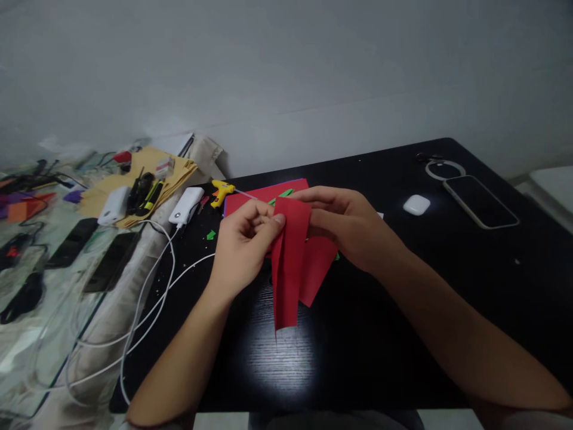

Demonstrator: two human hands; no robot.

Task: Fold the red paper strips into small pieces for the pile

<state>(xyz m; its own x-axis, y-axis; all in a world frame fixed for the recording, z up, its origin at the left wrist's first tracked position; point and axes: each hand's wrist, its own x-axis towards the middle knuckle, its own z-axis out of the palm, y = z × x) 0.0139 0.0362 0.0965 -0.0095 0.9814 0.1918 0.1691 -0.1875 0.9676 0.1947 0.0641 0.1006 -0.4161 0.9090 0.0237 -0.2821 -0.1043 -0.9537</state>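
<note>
A folded strip of red paper hangs upright between my hands above the black table. My left hand pinches its upper left edge, thumb in front and fingers curled. My right hand is closed at the strip's upper right edge, with its fingertips partly hidden behind the paper. Behind the strip, another piece of red paper slants down to the right. Red sheets with a purple edge lie beyond my hands, and a green piece shows just above my left fingers.
A yellow glue gun lies behind my left hand. White cables run from a white power bank along the table's left side. At the right lie a white earbud case and a phone. Tools and phones crowd the far left.
</note>
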